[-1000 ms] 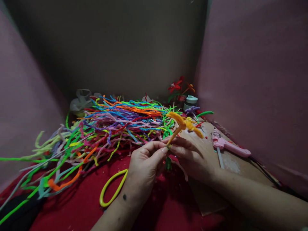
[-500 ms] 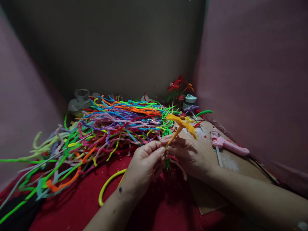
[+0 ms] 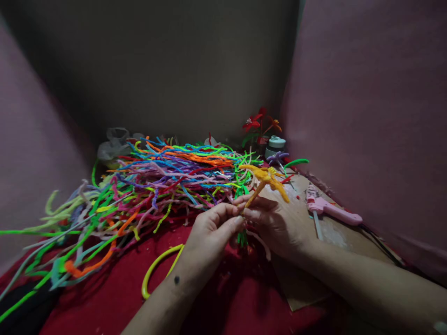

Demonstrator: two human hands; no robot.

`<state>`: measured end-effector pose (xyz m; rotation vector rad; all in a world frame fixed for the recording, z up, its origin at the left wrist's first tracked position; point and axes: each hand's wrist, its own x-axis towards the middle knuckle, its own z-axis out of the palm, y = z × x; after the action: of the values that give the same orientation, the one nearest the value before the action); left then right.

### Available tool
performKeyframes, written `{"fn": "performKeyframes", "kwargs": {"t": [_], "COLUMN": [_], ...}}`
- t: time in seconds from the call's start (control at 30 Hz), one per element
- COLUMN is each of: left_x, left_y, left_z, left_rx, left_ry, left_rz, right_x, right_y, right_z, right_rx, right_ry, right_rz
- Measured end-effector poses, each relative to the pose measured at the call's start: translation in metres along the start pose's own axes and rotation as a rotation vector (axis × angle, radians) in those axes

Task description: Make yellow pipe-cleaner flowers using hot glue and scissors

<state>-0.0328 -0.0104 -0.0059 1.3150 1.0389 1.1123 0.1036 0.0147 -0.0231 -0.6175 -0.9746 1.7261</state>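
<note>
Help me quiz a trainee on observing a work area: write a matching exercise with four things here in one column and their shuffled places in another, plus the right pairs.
Things
1. Yellow-orange flower
2. Pink glue gun
3. Yellow loop
4. Jar with the pale lid

Places
A. On the red cloth, partly hidden by the left forearm
B. At the back, beside the red flowers
C. Stem in the fingers of the left hand and right hand
D. On the brown board at the right

Pairs: 1-C, 2-D, 3-A, 4-B
</note>
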Motion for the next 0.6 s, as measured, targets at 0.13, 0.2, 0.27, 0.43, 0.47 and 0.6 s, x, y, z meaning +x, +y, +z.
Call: {"fn": "performKeyframes", "kwargs": {"t": [0.13,0.2,0.27,0.43,0.47,0.6], "left_x": [-0.001,-0.002,-0.003,-0.005,-0.005,-0.006], "left_y": [-0.009,-0.014,-0.018,-0.018,-0.018,-0.013], "left_z": [0.004,0.004,0.003,0.000,0.001,0.003], "left_rx": [0.328,0.469,0.557,0.658,0.647,0.504], "left_ry": [0.154,0.204,0.214,0.201,0.204,0.225], "left_rz": [0.254,0.412,0.548,0.619,0.585,0.375], "right_x": [0.001,0.001,0.000,-0.002,-0.002,-0.006], "right_y": [0.002,0.003,0.003,0.003,0.002,-0.009], "right_z": [-0.003,-0.005,-0.007,-0.009,-0.009,-0.001], "right_rx": [-0.006,-0.029,-0.042,-0.143,-0.161,-0.226], "right_ry": [0.016,0.000,-0.029,-0.073,-0.071,-0.058], "right_rz": [0.007,-0.006,-0.015,-0.027,-0.025,-0.043]}}
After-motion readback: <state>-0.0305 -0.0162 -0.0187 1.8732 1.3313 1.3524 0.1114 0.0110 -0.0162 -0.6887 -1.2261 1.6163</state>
